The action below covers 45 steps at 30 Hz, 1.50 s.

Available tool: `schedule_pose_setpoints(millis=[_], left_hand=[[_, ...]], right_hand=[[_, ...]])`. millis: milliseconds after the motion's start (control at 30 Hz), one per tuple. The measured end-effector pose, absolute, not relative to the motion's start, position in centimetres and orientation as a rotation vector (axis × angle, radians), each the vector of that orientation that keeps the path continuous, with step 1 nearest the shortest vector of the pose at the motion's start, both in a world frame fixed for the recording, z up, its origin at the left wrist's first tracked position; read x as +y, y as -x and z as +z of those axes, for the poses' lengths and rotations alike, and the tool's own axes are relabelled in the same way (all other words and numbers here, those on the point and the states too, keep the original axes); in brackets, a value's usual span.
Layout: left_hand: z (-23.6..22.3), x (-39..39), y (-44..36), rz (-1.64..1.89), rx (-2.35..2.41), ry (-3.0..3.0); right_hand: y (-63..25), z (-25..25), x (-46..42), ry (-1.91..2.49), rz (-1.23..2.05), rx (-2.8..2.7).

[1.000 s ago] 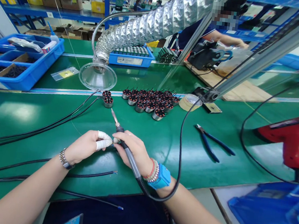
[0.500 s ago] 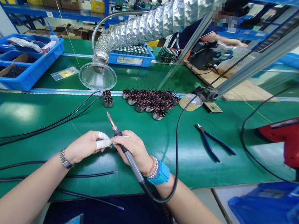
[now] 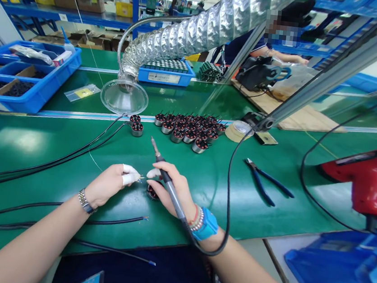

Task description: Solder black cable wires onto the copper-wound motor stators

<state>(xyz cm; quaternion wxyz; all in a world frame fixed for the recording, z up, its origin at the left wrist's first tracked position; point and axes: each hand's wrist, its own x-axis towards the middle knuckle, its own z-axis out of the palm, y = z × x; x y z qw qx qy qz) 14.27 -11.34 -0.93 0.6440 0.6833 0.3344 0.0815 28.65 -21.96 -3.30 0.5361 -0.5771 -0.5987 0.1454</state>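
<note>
My left hand, white covers on thumb and forefinger, pinches the thin wire ends of a cable. A fine solder wire runs down to this hand; whether the fingers grip it is hidden. My right hand holds a soldering iron along the palm, its tip pointing up and away over the mat. The right thumb and a white-covered forefinger are apart, just right of the wire ends. Below them sits a small motor stator with copper windings, partly covered by the right hand.
Several stators stand grouped ahead, and two wired ones are left of them. A fume funnel hangs beyond. Cutters, a red heat gun and a tape roll are to the right. Black cables lie near my left arm.
My right hand has moved slightly right with the soldering iron, and its fingers have parted from my left hand. The wire ends and the stator beneath now show.
</note>
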Motion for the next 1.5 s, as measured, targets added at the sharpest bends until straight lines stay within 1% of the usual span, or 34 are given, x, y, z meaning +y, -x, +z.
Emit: schedule_pose_setpoints(millis=[200, 367, 567, 667, 767, 967, 1067, 1200, 1500], left_hand=[[-1.2, -11.1, -14.3, 0.159, 0.776, -1.521], [-0.8, -11.5, -14.3, 0.148, 0.764, -1.491], [-0.4, -11.6, -14.5, 0.191, 0.776, -1.556], [-0.5, -11.5, -14.4, 0.206, 0.762, -1.603], [-0.7, -11.3, -14.3, 0.209, 0.743, -1.676], [-0.8, -11.1, -14.1, 0.151, 0.730, -1.831], [-0.5, -11.3, -14.1, 0.127, 0.742, -1.928], [0.0, -11.6, -14.1, 0.120, 0.769, -2.019], [0.0, -11.8, -14.2, 0.111, 0.796, -2.021]], right_hand=[[-28.8, -3.0, -22.8, 1.379, 0.291, -1.601], [-28.2, -3.3, -21.9, 1.481, 0.246, -1.478], [-27.8, -3.0, -21.2, 1.518, 0.490, -1.328], [-27.8, -2.8, -21.2, 1.543, 0.536, -1.281], [-28.1, -2.3, -21.8, 1.522, 0.502, -1.325], [-29.7, -0.1, -25.1, 1.507, 0.277, -1.373], [-30.4, 0.6, -26.4, 1.427, 0.182, -1.438], [-30.7, 0.6, -27.0, 1.348, 0.256, -1.443], [-30.9, -0.1, -26.8, 1.338, 0.344, -1.402]])
